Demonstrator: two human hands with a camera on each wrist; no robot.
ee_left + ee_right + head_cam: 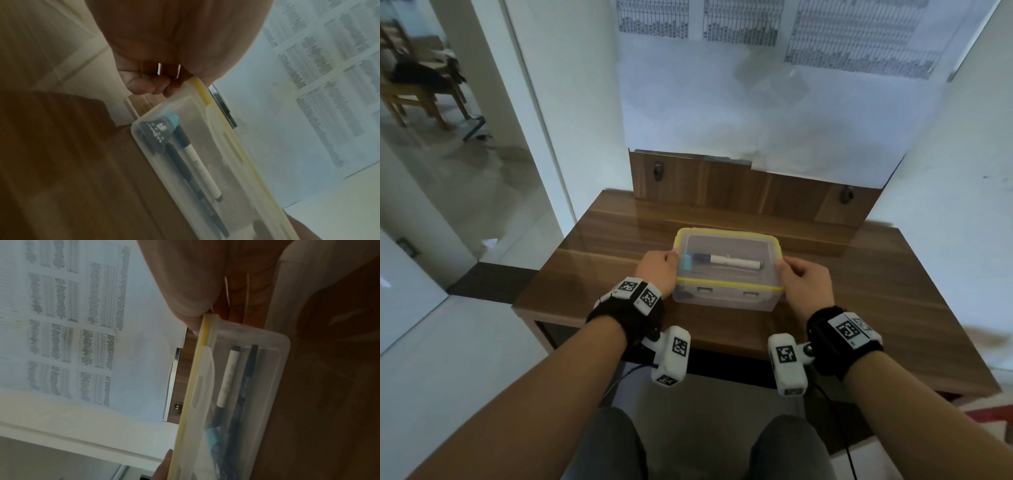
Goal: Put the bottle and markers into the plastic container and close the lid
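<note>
Container: the clear plastic container (726, 298) sits on the wooden table (599, 274), roughly at the table's centre and towards its near edge.
Lid: a clear lid (726, 245) with a yellow rim lies on top of the container; from the wrist views the yellow edge runs along the box's top. I cannot tell whether its side flaps are snapped down.
Bottle: the small bottle with a light blue cap (687, 262) lies inside, at the 9 o'clock end of the box, close to the left thumb.
Markers: a white marker with a dark cap (729, 262) lies lengthwise across the box, running from 9 towards 3 o'clock; the left wrist view shows a second, dark marker (197, 190) lying alongside it on the floor of the box.
Left hand: the left hand (659, 274) is at the container's 9 o'clock end, thumb on the lid's rim and fingers curled under the edge, gripping that end.
Right hand: the right hand (806, 284) mirrors it at the 3 o'clock end, thumb on the yellow rim, fingers curled round the side of the box.
Wall: printed sheets of tables (856, 34) hang on the wall at 12 o'clock, above a wooden back panel (722, 185).
Side room: a wooden chair (417, 85) stands well off at 10 o'clock, beyond the doorway.
</note>
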